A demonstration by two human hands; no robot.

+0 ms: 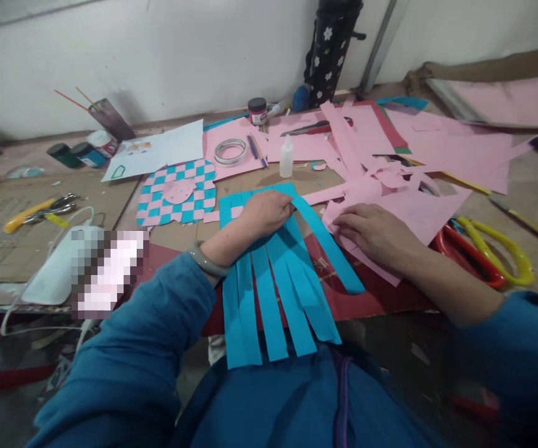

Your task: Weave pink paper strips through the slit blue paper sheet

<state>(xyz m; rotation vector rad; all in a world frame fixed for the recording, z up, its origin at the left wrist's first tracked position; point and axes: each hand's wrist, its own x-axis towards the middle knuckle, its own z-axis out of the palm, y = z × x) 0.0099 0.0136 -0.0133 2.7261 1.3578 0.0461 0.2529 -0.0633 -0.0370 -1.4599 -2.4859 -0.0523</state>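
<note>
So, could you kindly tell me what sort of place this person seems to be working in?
Probably a craft workshop or art room: a woven paper mat, cut pink paper and yellow scissors lie around the bench.

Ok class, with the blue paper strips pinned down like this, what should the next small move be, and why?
Probably ease the pink strip fully through the blue strips, alternating over and under like the checkered mat. The left hand pins the blue strips, whose long lower ends remain unwoven.
</note>
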